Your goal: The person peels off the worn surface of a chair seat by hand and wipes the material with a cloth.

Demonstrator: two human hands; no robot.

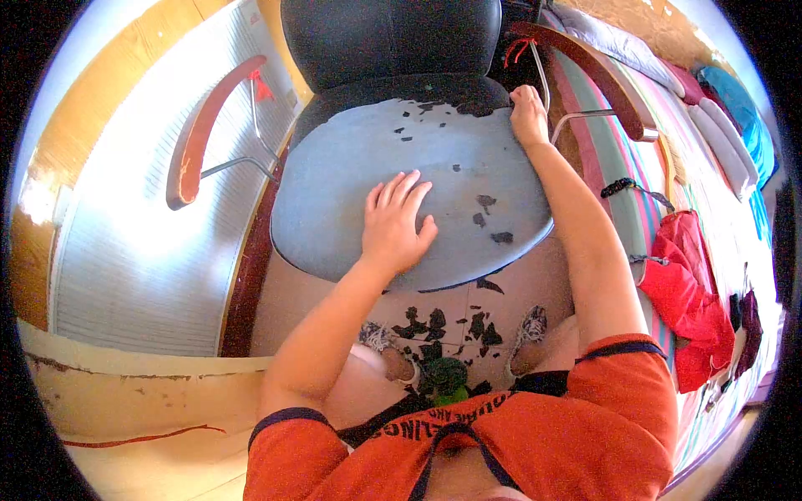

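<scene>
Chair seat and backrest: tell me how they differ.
The seat is mostly pale grey-blue, while the backrest is black. The seat's black covering is largely gone, leaving scraps; the backrest's shows no bare patches in view. The seat lies flat, whereas the backrest rises behind it. Both bear black covering, the seat's mainly along its rear.

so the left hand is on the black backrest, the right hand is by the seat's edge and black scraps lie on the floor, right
Not quite: the head view shows the left hand on the worn blue-grey seat, not the black backrest. The right hand is by the seat's edge and black scraps lie on the floor, as you say.
</scene>
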